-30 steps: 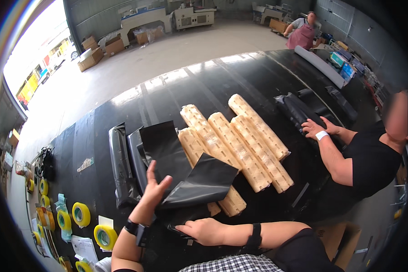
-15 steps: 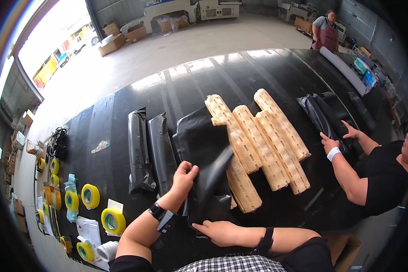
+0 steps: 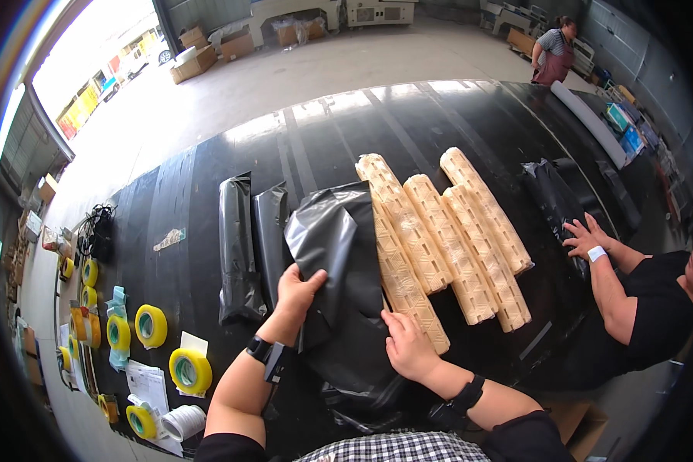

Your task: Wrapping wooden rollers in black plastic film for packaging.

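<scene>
Head view, sole camera. Black plastic sheet lies in front of you on the black table, between two black bundles to your left and five beige packs to your right. Its far part is smooth and shiny; its near part is loose and creased toward your body.

Change noted: a second ago the sheet has a raised flap lying over the packs, and half a second ago that flap is blurred in motion. Now its right edge runs fairly straight beside the nearest pack, and more of that pack shows.

Your left hand is spread open above the sheet in the earliest frame; now it is down on the left side, thumb and fingers bent. Contact looks likely; whether it pinches the film, you cannot tell from this angle. Your right hand shifts from the near end up to the right edge, fingers curled there, close to the nearest pack. A thin beige sliver shows by the fingertips; whether they grip film or only press it is unclear.

Reading: with a hand at either side, you seem to have better control of the sheet's width, while the near end now has no hand on it.

Further right, a co-worker's hands lie on another dark bundle, closer together than half a second ago.
</scene>
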A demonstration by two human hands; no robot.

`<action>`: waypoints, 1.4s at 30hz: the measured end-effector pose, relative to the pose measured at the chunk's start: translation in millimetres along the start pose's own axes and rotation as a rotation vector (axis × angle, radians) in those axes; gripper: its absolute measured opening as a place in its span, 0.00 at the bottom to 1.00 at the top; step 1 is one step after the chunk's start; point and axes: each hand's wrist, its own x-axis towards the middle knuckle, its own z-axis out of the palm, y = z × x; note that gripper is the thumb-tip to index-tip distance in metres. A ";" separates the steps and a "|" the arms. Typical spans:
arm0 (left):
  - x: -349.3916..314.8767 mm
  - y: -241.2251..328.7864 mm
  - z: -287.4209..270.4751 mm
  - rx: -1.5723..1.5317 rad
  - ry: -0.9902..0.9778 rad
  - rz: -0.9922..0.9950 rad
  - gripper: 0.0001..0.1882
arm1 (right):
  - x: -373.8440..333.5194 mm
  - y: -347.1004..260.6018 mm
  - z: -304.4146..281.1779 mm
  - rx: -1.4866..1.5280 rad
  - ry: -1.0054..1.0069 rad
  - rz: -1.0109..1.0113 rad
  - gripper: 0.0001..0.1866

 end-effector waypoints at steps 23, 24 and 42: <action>-18.8 -18.0 -91.6 0.229 0.176 0.139 0.11 | 17.8 22.7 64.5 0.166 -0.430 0.439 0.62; -15.5 -16.1 -75.9 0.343 0.198 0.164 0.10 | 23.6 49.3 81.7 0.330 -0.226 0.569 0.59; 2.7 -38.9 14.0 -0.153 0.059 0.125 0.08 | 31.3 78.8 11.6 0.190 -0.146 0.579 0.41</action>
